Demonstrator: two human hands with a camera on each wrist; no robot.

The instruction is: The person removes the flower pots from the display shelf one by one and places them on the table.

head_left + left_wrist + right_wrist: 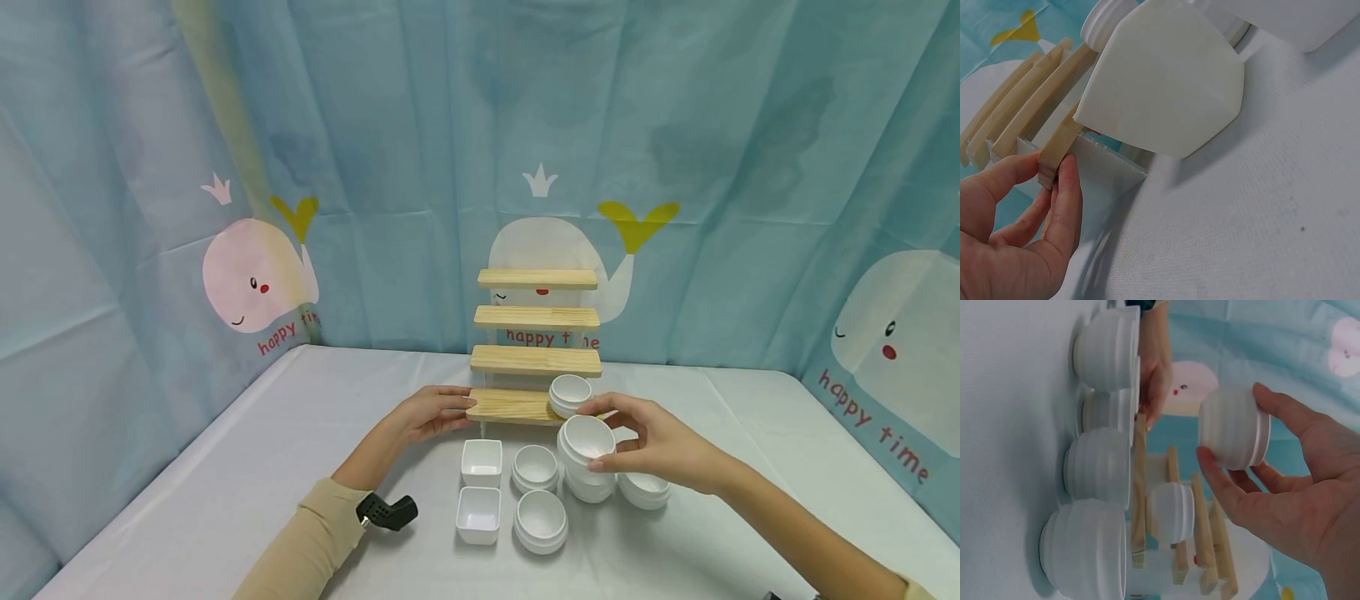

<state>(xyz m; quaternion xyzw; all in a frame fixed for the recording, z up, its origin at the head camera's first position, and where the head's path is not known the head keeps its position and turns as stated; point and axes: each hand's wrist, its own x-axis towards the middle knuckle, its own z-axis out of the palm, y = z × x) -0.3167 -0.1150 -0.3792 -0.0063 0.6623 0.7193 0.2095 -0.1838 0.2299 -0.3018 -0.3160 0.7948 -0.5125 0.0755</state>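
Note:
A small wooden stepped shelf with several slats stands on the white table. My left hand grips the left end of its lowest slat, thumb above and fingers below. One round white bowl sits on that lowest slat at its right end. My right hand holds another round white bowl in the air, tilted, just in front of the shelf and above the bowls on the table.
In front of the shelf lie two square white dishes and several round white bowls. A black device is on my left wrist. A whale-print curtain closes in the table's back and sides.

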